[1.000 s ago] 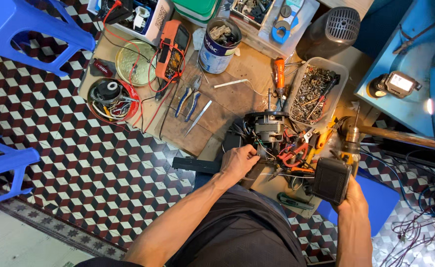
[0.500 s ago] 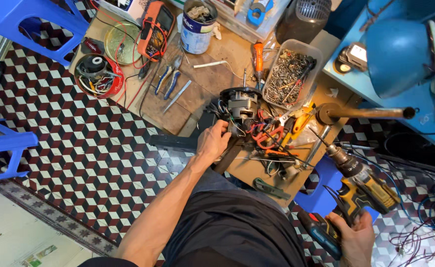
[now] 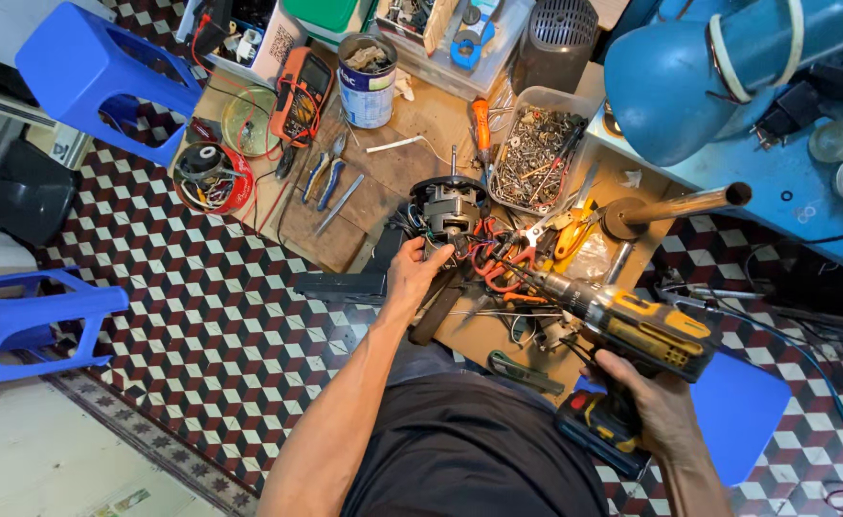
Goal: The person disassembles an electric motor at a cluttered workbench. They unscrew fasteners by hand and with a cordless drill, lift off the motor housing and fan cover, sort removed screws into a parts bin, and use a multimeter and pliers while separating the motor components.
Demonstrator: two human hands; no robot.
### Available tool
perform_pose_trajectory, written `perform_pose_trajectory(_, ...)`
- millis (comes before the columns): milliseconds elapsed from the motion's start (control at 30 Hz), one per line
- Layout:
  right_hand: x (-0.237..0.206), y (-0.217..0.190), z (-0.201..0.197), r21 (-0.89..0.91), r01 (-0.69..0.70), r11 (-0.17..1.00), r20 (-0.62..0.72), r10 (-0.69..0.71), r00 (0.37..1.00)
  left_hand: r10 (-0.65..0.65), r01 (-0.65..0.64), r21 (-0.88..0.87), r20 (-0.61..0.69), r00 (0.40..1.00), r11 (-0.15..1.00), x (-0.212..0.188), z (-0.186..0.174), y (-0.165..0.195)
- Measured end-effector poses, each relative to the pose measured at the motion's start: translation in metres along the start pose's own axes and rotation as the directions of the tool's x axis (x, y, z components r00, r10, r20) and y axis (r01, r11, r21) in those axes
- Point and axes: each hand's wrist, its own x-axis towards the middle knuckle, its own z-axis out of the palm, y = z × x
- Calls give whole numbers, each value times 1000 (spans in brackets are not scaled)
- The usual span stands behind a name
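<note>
1. The wooden board (image 3: 383, 182) lies on the patterned tile floor and carries nearly everything; a blue stool (image 3: 96, 72) stands off its left corner and a blue fan housing (image 3: 689, 77) hangs over its far right edge.
2. The cordless drill (image 3: 632, 330), yellow and black, sits above the board's near right corner. The right hand (image 3: 656, 407) is closed around its grip, with its chuck pointing left toward the motor.
3. The electric motor (image 3: 445, 211), dark with its shaft upright, stands near the middle of the board, with red and orange wires trailing from its right side.
4. The left hand (image 3: 416, 273) is curled against the motor's near side, fingers closed on its lower casing, steadying it.
5. The clear plastic tray of screws (image 3: 536, 144) sits toward the far edge, an orange-handled screwdriver (image 3: 481, 129) just beside it on the left.
6. Pliers (image 3: 324, 177) lie left of the motor, toward the orange multimeter (image 3: 302, 91).
7. Judging from this, the step in hand is bringing the drill to the held motor. The next move calls for lining the bit squarely on a fastener, which is too small to make out, while the left hand keeps the casing from turning.
</note>
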Motion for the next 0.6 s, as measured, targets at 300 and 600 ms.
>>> perform_pose_trajectory(300, 20, -2, 13, -91, 83, 992, 143, -70, 987, -90, 88, -121, -6, 996, 989, 5, 7, -3)
perform_pose_trajectory(600, 54, 10, 11, -72, -222, 972, 212, 233, 949, -114, 111, -176, -6, 994, 978, 6, 6, -1)
